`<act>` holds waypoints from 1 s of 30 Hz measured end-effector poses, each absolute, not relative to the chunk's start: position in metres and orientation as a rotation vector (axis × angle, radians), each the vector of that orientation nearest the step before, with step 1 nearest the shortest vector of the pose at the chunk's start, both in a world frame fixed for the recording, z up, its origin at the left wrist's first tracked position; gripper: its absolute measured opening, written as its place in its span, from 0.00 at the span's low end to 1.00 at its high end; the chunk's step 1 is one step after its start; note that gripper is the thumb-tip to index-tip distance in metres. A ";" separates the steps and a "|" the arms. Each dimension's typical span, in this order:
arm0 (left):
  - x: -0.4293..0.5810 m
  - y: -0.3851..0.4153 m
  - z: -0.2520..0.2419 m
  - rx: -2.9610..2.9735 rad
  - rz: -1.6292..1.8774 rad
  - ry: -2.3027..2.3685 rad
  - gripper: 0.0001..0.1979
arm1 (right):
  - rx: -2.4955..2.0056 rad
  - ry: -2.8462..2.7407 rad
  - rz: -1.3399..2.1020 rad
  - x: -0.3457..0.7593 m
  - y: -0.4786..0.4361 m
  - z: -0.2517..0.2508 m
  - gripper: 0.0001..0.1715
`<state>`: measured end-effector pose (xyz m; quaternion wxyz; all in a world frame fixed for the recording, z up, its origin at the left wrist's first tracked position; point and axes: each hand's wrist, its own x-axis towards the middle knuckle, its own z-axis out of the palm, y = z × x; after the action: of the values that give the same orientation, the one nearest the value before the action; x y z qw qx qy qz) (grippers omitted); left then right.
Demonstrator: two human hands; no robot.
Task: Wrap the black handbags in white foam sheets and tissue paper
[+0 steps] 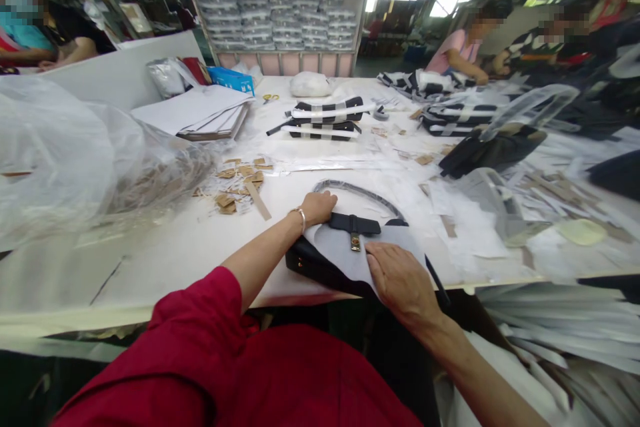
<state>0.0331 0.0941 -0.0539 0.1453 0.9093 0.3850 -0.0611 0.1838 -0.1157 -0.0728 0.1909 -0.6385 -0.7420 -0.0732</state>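
Observation:
A black handbag (320, 265) lies flat at the near edge of the white table (165, 253), its front covered by a grey sheet of paper (340, 255). Its curved handle (360, 192) arches away from me. A black strap with a gold clasp (354, 225) crosses the top. My left hand (318, 207) rests curled on the bag's top left corner, gripping it. My right hand (400, 280) lies flat with fingers stretched on the paper at the bag's right side.
A large clear plastic bag (75, 153) fills the left. Cardboard tags (240, 183) lie scattered ahead. Stacked striped bags (325, 119) sit farther back, paper piles (200, 113) at left, more bags and wrapping at right. Other people work at the far side.

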 end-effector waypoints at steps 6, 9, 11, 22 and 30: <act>-0.009 0.081 -0.027 2.497 -0.119 0.851 0.21 | -1.825 -2.051 -0.188 0.183 -0.116 -0.072 0.18; -0.043 0.056 -0.012 2.394 -0.062 0.601 0.23 | -1.815 -2.041 -0.176 0.183 -0.116 -0.072 0.19; -0.060 0.035 -0.009 2.416 0.027 0.497 0.24 | -1.807 -2.041 -0.172 0.184 -0.113 -0.070 0.18; -0.046 0.007 -0.064 3.071 0.423 0.779 0.31 | -1.792 -2.045 -0.156 0.200 -0.072 -0.050 0.15; -0.058 -0.010 -0.097 3.049 0.759 0.813 0.23 | -1.497 -2.204 -0.041 0.197 -0.108 -0.048 0.26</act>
<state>-0.0585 -0.0103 -0.0970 -0.0521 0.9382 0.2502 0.2334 0.1971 -0.1084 -0.0479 0.2363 -0.5459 -0.8037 -0.0148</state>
